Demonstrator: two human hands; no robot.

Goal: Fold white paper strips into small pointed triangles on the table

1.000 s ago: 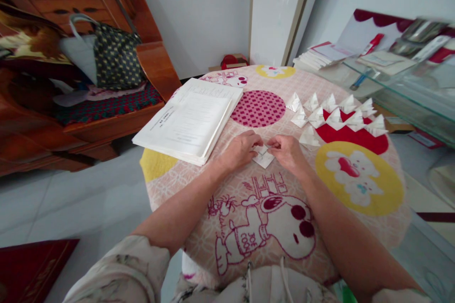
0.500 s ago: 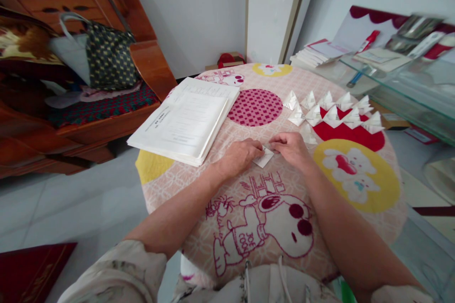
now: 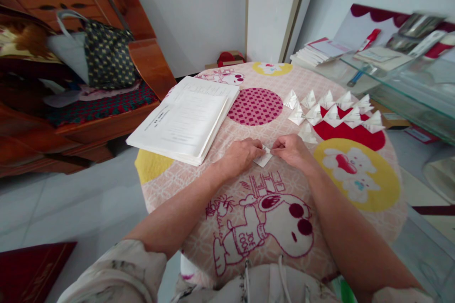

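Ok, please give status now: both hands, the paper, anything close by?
Left hand and right hand both pinching small white paper piece on tablecloth. Folded paper triangles behind right hand, apart. Booklet stack beyond left hand, apart.

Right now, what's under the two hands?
A small folded white paper piece lies on the patterned tablecloth, pinched between the left hand and right hand. Only its near corner shows; the fingers cover its upper part, so the fold there cannot be seen.
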